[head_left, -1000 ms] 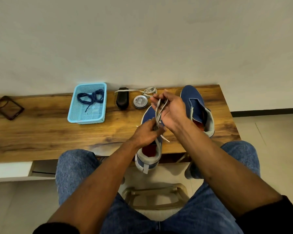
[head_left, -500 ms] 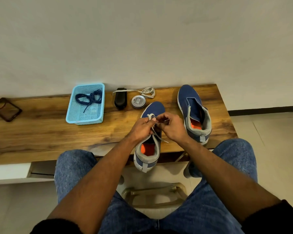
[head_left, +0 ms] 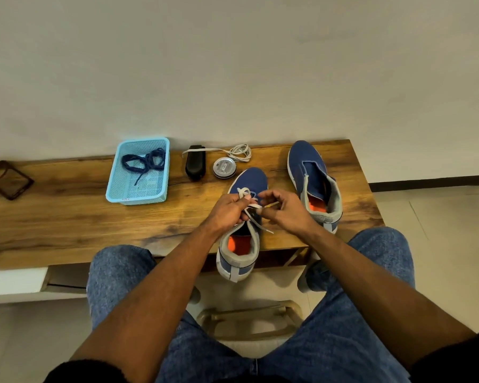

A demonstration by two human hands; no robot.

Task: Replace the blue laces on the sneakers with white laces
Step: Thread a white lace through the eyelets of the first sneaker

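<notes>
Over the near sneaker [head_left: 242, 239], both hands, left hand [head_left: 227, 210] and right hand [head_left: 286, 208], pinch the white lace [head_left: 253, 207], hiding its eyelets.

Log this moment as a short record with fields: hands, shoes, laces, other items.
left hand: pinches white lace over near shoe
right hand: pinches the lace tip
far shoe: unlaced, on bench
blue laces: in basket
spare white lace: coiled behind tin

Home room: wooden bench [head_left: 67, 225] against plain wall [head_left: 233, 64], tiled floor [head_left: 454, 244].
</notes>
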